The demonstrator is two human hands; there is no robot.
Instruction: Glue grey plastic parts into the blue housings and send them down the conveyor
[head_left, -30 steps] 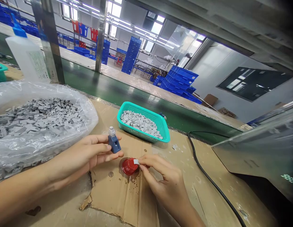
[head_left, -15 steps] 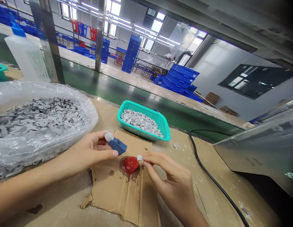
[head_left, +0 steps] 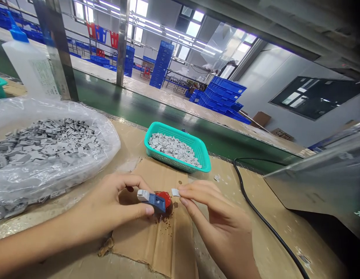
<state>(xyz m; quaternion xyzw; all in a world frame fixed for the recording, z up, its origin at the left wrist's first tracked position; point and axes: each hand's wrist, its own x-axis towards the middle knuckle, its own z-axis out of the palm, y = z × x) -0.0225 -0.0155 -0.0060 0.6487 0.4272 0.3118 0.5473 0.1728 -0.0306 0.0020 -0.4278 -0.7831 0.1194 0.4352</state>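
Between the thumb and fingers of my left hand [head_left: 118,199] is a dark blue block [head_left: 156,201] with a light grey piece [head_left: 143,195] on its left end. The block hangs over the left part of a glossy red cap [head_left: 166,198], hiding some of it. My right hand [head_left: 217,221] pinches a small flat whitish piece [head_left: 175,192] just right of the red cap. Wet spots surround the cap on a torn cardboard sheet [head_left: 156,248].
A clear plastic bag [head_left: 108,143] full of grey parts lies at the left, a white bottle [head_left: 31,69] behind it. A green basket [head_left: 152,154] of small pale pieces stands beyond the hands. A black cable [head_left: 264,221] runs along the right.
My left hand has moved right and down, turning the blue block and bringing it over the red cap. My right hand has shifted slightly right with the whitish piece.
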